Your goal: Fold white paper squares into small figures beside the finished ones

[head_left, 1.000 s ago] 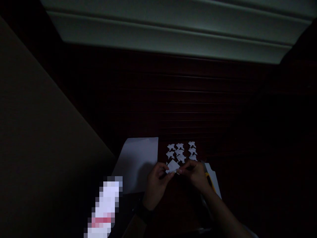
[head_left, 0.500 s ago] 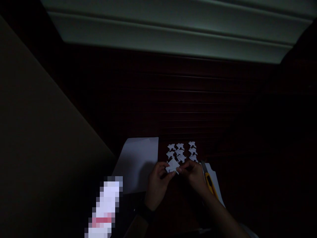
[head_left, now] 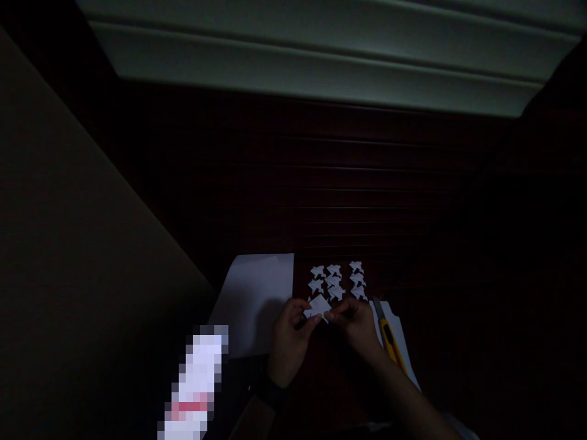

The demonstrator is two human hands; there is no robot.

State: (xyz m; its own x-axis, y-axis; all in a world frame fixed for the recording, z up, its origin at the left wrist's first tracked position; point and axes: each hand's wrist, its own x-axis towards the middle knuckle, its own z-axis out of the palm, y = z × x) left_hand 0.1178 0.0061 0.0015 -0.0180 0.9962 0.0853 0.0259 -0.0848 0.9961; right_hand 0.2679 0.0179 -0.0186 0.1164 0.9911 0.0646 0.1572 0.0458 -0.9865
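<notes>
In dim light both my hands pinch one small white folded paper piece [head_left: 318, 305] between them, low in the centre. My left hand [head_left: 290, 339] grips its left edge with thumb and fingers closed. My right hand [head_left: 355, 322] pinches its right edge. Just beyond the hands several small white folded paper shapes [head_left: 337, 280] lie in rows on the dark wooden table [head_left: 367, 201].
A white paper sheet [head_left: 254, 299] lies left of my hands. A yellow utility knife [head_left: 389, 339] rests on another white sheet [head_left: 398, 342] to the right. A pixelated white and pink object [head_left: 195, 385] sits at the lower left. A pale wall [head_left: 68, 244] fills the left side.
The folded piece has shifted slightly left and turned a little between my fingers. My right forearm moved, uncovering more of the yellow knife.
</notes>
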